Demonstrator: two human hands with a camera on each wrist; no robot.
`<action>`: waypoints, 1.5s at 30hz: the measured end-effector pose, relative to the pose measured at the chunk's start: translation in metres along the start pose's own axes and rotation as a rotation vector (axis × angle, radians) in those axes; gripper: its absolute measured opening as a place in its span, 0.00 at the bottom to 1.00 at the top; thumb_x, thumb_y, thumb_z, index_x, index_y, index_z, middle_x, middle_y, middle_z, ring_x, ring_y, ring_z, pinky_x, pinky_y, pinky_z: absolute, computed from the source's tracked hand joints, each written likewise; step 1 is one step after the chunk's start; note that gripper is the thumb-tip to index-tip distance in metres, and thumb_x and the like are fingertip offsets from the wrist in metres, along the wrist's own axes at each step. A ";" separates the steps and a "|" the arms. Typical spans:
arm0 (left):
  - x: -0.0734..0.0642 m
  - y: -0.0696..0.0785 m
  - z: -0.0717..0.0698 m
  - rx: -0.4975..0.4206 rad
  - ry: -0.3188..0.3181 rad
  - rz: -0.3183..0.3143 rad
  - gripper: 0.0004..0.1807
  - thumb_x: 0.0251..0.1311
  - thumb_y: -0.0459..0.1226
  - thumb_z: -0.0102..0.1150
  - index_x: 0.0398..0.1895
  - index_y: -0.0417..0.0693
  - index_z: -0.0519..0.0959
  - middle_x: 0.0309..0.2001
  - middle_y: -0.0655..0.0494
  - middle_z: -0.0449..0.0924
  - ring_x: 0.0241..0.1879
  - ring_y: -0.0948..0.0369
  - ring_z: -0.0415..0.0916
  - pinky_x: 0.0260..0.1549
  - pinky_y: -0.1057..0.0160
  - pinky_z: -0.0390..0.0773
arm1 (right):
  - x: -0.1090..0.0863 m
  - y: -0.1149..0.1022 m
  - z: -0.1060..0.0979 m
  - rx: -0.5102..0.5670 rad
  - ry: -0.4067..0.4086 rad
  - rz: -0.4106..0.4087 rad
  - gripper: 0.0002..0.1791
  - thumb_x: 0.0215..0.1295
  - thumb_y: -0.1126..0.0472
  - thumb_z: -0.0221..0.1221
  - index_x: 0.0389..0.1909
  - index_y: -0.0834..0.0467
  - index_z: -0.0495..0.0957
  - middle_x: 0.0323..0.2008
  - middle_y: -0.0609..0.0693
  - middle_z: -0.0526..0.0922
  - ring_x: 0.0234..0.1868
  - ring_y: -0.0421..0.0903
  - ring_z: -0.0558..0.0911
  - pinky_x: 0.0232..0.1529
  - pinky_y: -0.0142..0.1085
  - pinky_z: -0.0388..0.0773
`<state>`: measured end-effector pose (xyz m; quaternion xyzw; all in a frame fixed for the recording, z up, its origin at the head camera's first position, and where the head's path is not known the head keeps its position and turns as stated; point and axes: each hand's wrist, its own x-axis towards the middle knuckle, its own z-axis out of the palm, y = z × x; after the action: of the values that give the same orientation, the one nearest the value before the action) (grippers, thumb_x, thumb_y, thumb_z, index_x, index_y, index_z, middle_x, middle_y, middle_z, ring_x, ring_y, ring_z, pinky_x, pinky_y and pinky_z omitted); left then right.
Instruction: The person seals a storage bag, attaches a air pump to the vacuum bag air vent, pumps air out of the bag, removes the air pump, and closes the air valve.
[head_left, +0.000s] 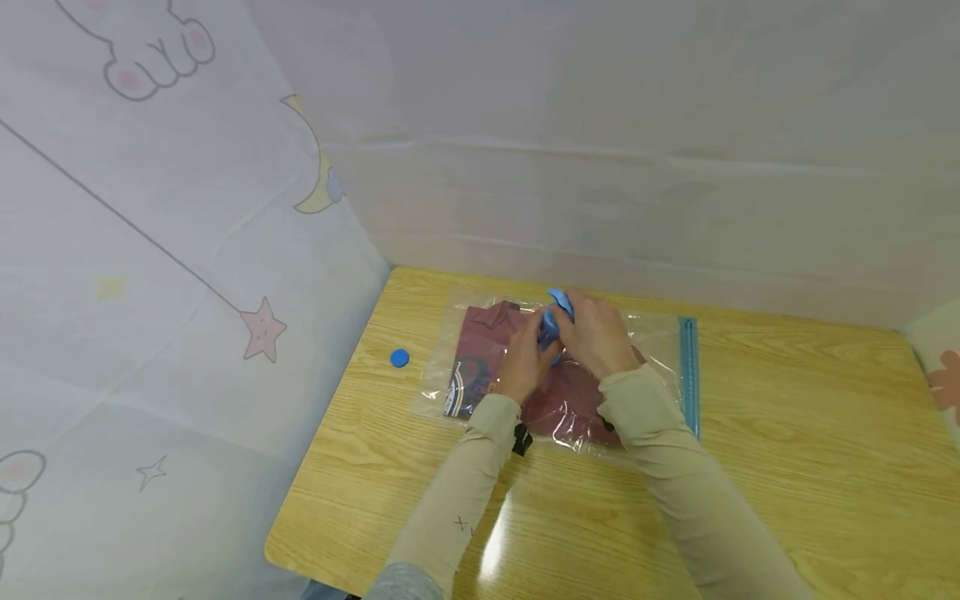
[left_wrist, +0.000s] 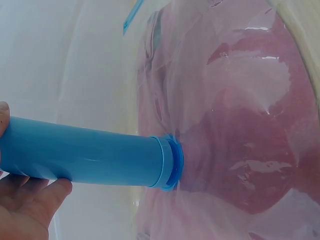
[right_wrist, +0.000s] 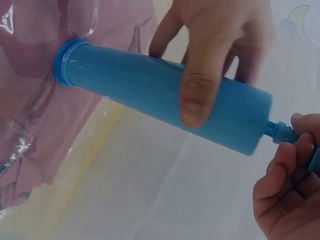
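Present step is prob. pumping: L hand (head_left: 527, 358) grips the blue pump (left_wrist: 90, 152), R hand (head_left: 596, 332) holds its handle (right_wrist: 315, 162), w/ pump's end at the valve (left_wrist: 178, 165) of clear bag (head_left: 663, 337) on the desk (head_left: 795, 433), so next move seems to need steady pump & straight stroke.

Two hands (head_left: 527, 358) (head_left: 600, 332) , one pump (left_wrist: 90, 152), one bag (head_left: 658, 337), at least one garment (head_left: 483, 340), one disc (head_left: 400, 357) and one table (head_left: 352, 475) are showing.
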<state>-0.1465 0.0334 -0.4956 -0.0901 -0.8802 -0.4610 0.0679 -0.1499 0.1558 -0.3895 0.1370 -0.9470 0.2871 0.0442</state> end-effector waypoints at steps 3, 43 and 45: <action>0.000 0.001 -0.001 -0.012 -0.015 -0.012 0.30 0.64 0.42 0.60 0.69 0.52 0.64 0.59 0.46 0.78 0.58 0.52 0.77 0.55 0.55 0.78 | 0.000 -0.008 -0.009 0.025 0.035 -0.016 0.14 0.72 0.57 0.52 0.41 0.66 0.76 0.33 0.61 0.82 0.33 0.57 0.80 0.35 0.49 0.76; 0.001 -0.001 -0.003 -0.040 -0.038 -0.066 0.31 0.61 0.43 0.63 0.67 0.53 0.66 0.56 0.49 0.80 0.56 0.54 0.78 0.57 0.54 0.77 | -0.004 -0.059 -0.077 0.150 0.446 -0.287 0.12 0.69 0.59 0.57 0.37 0.67 0.77 0.21 0.55 0.74 0.20 0.47 0.68 0.25 0.35 0.64; 0.001 -0.002 -0.003 -0.044 -0.037 -0.065 0.30 0.61 0.43 0.63 0.66 0.53 0.66 0.56 0.49 0.80 0.56 0.54 0.78 0.56 0.54 0.77 | -0.004 -0.059 -0.077 0.152 0.445 -0.288 0.12 0.69 0.59 0.57 0.37 0.67 0.76 0.21 0.55 0.74 0.20 0.47 0.68 0.25 0.35 0.63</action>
<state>-0.1478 0.0303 -0.4951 -0.0714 -0.8734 -0.4806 0.0344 -0.1288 0.1527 -0.2945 0.2067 -0.8605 0.3710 0.2813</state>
